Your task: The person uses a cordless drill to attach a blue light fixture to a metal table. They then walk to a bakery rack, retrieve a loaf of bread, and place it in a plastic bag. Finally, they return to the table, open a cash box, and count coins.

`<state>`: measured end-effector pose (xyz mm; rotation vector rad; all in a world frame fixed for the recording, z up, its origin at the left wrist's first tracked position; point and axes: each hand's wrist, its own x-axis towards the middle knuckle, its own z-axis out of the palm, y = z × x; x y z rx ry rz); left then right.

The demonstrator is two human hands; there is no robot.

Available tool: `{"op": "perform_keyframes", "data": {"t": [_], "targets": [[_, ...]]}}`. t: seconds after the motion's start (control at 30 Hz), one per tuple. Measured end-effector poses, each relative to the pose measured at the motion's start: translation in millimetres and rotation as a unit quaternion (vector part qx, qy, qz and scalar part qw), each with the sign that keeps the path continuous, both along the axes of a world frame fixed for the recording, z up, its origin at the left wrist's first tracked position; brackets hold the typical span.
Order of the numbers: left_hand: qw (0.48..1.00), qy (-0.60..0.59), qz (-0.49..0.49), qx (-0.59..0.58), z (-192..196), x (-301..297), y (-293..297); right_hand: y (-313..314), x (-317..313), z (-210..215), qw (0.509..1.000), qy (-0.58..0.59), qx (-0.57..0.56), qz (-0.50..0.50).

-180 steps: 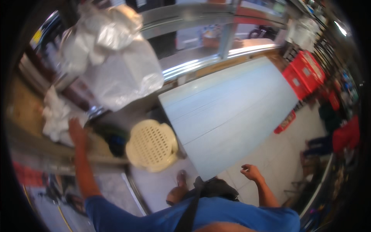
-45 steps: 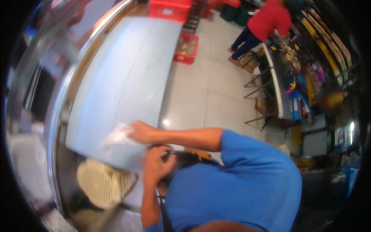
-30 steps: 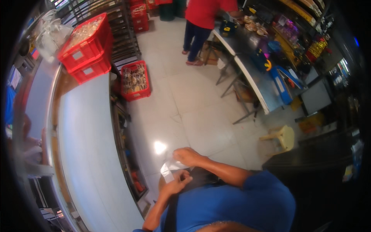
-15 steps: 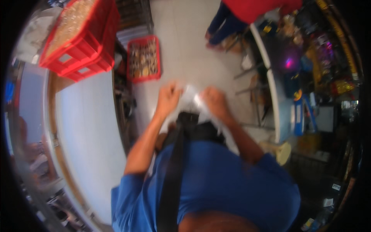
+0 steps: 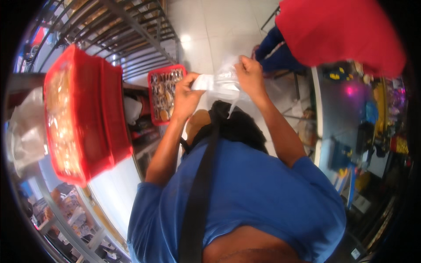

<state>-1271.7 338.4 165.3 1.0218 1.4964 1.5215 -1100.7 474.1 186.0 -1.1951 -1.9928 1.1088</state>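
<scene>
Between my two hands a thin, see-through white plastic bag (image 5: 226, 81) is stretched out in front of my body. My left hand (image 5: 187, 94) is closed on its left end, thumb and fingers pinching a flat white part. On the other side my right hand (image 5: 252, 76) grips the crumpled right end, fingers curled in. A loose strip of the plastic hangs below, near the black bag or pouch (image 5: 237, 127) at my waist. Blur hides what, if anything, the plastic contains.
Stacked red crates (image 5: 94, 122) with clear-wrapped goods stand on the white table at left. A red tray (image 5: 168, 94) of small items lies beyond my left hand. A metal rack (image 5: 131, 35) rises behind. At right, a person in red (image 5: 337, 35) stands by a cluttered workbench (image 5: 326, 87).
My view has shifted forward and left, bringing the rack and the person in red closer. Both hands have risen, and the plastic bag is more spread between them.
</scene>
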Motion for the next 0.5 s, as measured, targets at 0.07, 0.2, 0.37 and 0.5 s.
{"op": "perform_keyframes", "data": {"t": [0.07, 0.2, 0.37, 0.5], "targets": [[0.982, -0.184, 0.012, 0.028, -0.3, -31.8, 53.3, 66.2, -35.4, -8.2, 0.997, 0.065, -0.024, -0.012], [0.987, -0.094, -0.044, 0.123, 26.3, -106.7, 195.0, 190.7, -90.4, -20.5, 0.976, 0.121, 0.180, -0.007], [0.982, 0.093, -0.131, 0.102, 69.7, -144.1, 378.8, 328.5, -126.5, -1.4, 0.995, -0.035, 0.075, -0.064], [0.946, 0.284, -0.113, 0.105, 88.6, -120.9, 518.1, 441.2, -141.7, 28.7, 0.980, 0.043, 0.100, -0.164]]}}
